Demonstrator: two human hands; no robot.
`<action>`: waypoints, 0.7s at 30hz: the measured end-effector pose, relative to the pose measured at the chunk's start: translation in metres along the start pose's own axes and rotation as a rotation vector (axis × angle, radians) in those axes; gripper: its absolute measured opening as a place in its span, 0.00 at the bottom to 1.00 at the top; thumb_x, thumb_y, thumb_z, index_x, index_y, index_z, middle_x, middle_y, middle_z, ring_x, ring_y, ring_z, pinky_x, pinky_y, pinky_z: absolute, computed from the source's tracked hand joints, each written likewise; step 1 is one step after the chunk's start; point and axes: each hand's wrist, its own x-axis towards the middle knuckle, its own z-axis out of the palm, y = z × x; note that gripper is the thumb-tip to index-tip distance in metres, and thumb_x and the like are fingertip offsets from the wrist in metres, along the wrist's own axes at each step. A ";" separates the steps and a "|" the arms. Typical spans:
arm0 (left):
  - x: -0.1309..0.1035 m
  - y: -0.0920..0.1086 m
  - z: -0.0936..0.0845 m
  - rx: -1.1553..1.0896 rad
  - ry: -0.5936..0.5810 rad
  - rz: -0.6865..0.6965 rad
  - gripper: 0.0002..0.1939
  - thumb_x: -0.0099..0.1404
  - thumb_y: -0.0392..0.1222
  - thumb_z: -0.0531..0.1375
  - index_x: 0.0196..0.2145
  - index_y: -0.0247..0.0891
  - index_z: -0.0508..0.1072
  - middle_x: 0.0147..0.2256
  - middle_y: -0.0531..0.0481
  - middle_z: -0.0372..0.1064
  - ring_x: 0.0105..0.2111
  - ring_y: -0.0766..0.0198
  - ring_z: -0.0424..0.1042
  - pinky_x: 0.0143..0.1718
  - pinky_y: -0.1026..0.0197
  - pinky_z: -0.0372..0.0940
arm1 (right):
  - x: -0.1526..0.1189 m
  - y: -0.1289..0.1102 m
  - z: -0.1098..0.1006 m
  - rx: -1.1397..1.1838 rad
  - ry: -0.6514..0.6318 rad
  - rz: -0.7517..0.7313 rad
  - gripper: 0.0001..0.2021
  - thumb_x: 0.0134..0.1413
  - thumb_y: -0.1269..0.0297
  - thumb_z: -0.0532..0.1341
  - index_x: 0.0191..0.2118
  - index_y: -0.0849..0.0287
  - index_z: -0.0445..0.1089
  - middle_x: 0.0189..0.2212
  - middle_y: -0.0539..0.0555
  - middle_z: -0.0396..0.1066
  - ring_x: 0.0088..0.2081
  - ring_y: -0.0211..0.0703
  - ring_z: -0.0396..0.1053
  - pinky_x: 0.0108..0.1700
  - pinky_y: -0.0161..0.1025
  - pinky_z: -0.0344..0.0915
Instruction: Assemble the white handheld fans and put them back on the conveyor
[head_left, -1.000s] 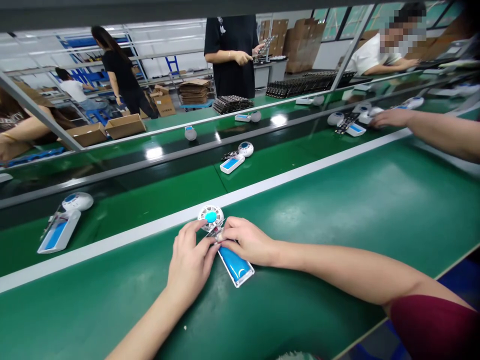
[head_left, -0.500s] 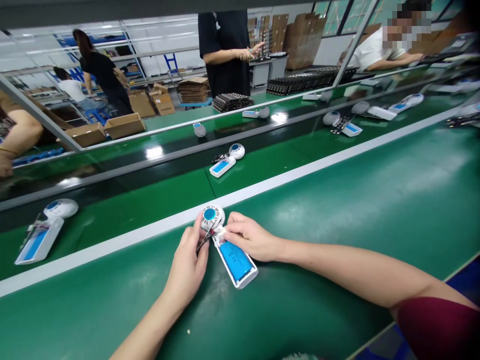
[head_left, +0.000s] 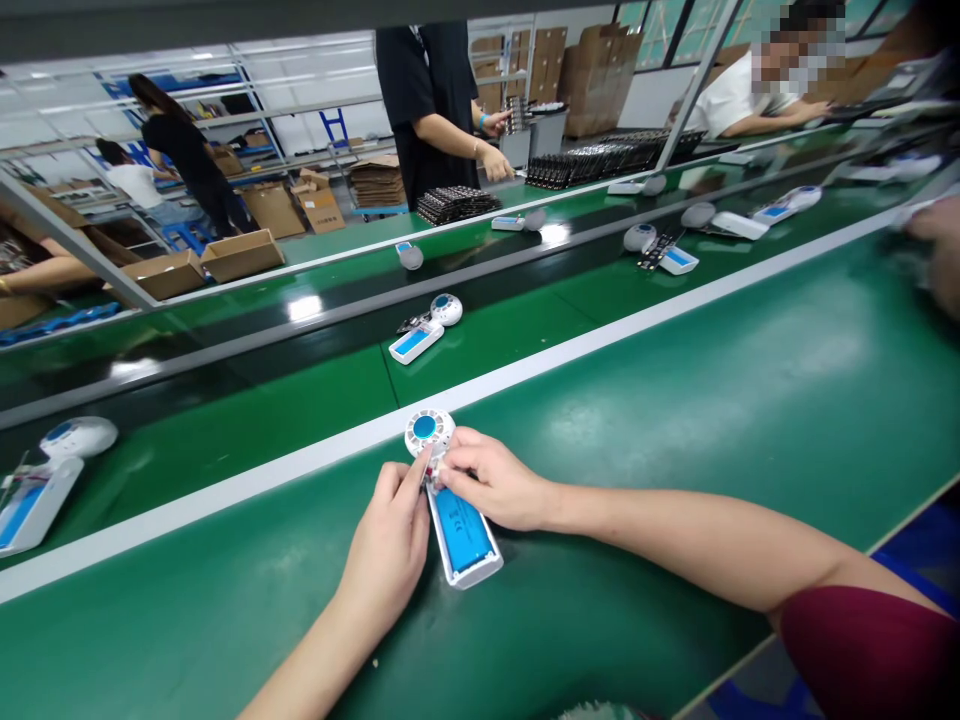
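Observation:
A white handheld device that looks like a small fan (head_left: 463, 577) lies on the green work surface, its round head by the white strip. Its handle is uncovered and shows a blue battery (head_left: 462, 530); a blue disc sits in the middle of the head. At the neck, my right hand (head_left: 495, 482) pinches a small white part, with a bit of red beside it. From the other side, my left hand (head_left: 390, 535) meets it there, fingers closed and index finger stretched toward the neck. What the left fingertips grip is hidden.
Beyond the white strip (head_left: 300, 468), a green belt (head_left: 315, 400) carries several similar devices, among them an open one (head_left: 416, 343) with a dark board. Stacked dark parts (head_left: 457, 205) and cardboard boxes (head_left: 244, 256) stand farther back. Co-workers stand or sit there; a blurred hand (head_left: 941, 240) shows at right.
My left hand has moved in to the neck, and the dark thin piece seen under its fingers is now hidden. The handle has swung slightly left. Devices on the near belt appear farther left.

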 end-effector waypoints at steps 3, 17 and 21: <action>0.000 -0.001 0.001 0.035 0.013 0.003 0.22 0.64 0.39 0.44 0.56 0.45 0.52 0.36 0.49 0.57 0.32 0.67 0.65 0.33 0.63 0.65 | -0.001 0.000 0.000 0.023 0.012 -0.002 0.09 0.55 0.71 0.53 0.28 0.64 0.69 0.30 0.53 0.61 0.33 0.36 0.61 0.37 0.35 0.61; -0.008 -0.003 0.012 0.410 0.103 0.105 0.28 0.63 0.33 0.44 0.59 0.45 0.43 0.40 0.44 0.59 0.33 0.64 0.67 0.28 0.63 0.66 | -0.002 -0.002 0.000 0.103 -0.024 0.085 0.09 0.53 0.73 0.53 0.25 0.64 0.67 0.31 0.53 0.62 0.34 0.37 0.62 0.39 0.36 0.62; -0.021 -0.013 0.017 0.428 0.116 0.190 0.31 0.60 0.32 0.46 0.59 0.44 0.41 0.48 0.41 0.59 0.45 0.58 0.64 0.38 0.58 0.66 | -0.004 -0.002 0.009 0.033 0.014 0.038 0.10 0.51 0.75 0.52 0.22 0.64 0.64 0.29 0.53 0.63 0.35 0.38 0.62 0.41 0.36 0.62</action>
